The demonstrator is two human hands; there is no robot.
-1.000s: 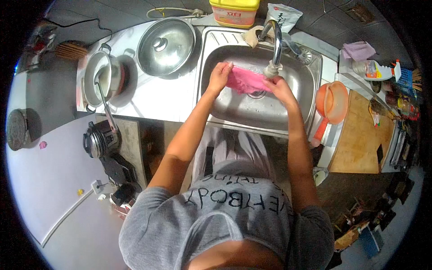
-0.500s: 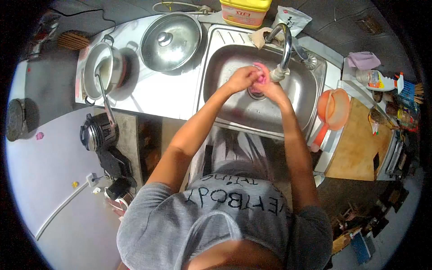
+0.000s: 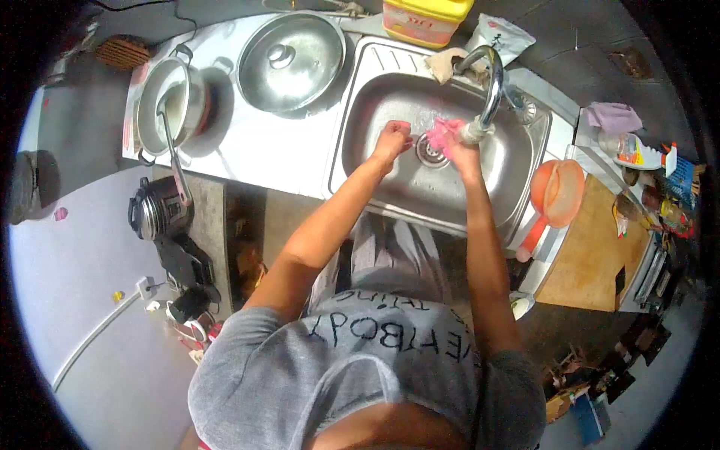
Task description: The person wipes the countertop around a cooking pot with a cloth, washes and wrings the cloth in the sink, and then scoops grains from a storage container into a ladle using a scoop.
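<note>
Over the steel sink point(image 3: 367, 127), my right hand point(image 3: 463, 152) is closed on a crumpled pink cloth point(image 3: 442, 135), just below the tap's outlet. The cloth hangs close to the drain point(image 3: 431, 154). My left hand point(image 3: 392, 142) is apart from it, left of the drain, with its fingers curled in. A bit of pink shows at the left fingertips, too small to name. The curved chrome tap point(image 3: 495, 82) reaches over the sink from the back.
A lidded pan point(image 3: 292, 64) and a pot point(image 3: 161, 112) with a ladle point(image 3: 172, 146) stand on the left counter. Orange strainers point(image 3: 556, 191) lie right of the sink, beside a wooden board point(image 3: 592, 255). A yellow-lidded tub point(image 3: 426, 22) stands behind.
My hands were together at the pink cloth and have parted. My left hand moved left, while the right keeps the cloth near the tap. The view has shifted slightly.
</note>
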